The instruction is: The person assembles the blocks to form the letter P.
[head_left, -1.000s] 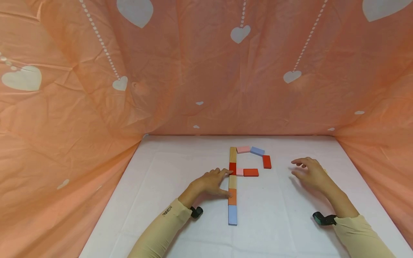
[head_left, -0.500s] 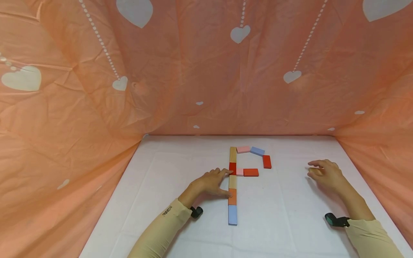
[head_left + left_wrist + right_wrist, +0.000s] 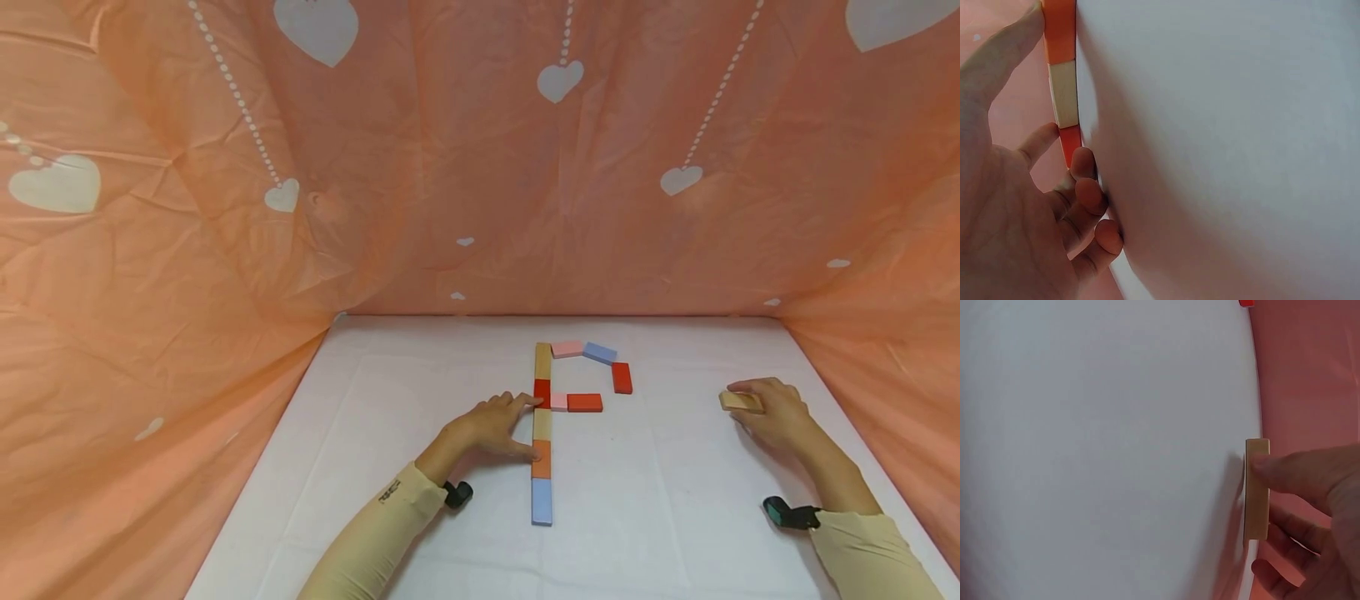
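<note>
My right hand [image 3: 776, 412] pinches a plain wooden block [image 3: 738, 402] between thumb and fingers at the right of the table. The right wrist view shows the thumb [image 3: 1294, 475] pressed on that block's side. My left hand [image 3: 491, 423] rests beside a straight column of blocks, its index fingertip on a dark red block [image 3: 542, 390] and its thumb on an orange block [image 3: 542, 467]. Between these two lies a pale wooden block [image 3: 1065, 94]. A blue block [image 3: 542, 502] forms the column's near end, and another wooden block [image 3: 543, 360] its far end.
Right of the column's top, a pink block [image 3: 567, 349], a blue block [image 3: 600, 353] and a red block [image 3: 622, 378] curve round. A small pink block [image 3: 559, 402] and a red block [image 3: 585, 403] extend from the column's middle. Orange cloth [image 3: 480, 167] surrounds the white table.
My right hand has moved to the right and its fingers have come together on the wooden block, which now shows more fully. The left hand and the laid-out blocks have stayed put.
</note>
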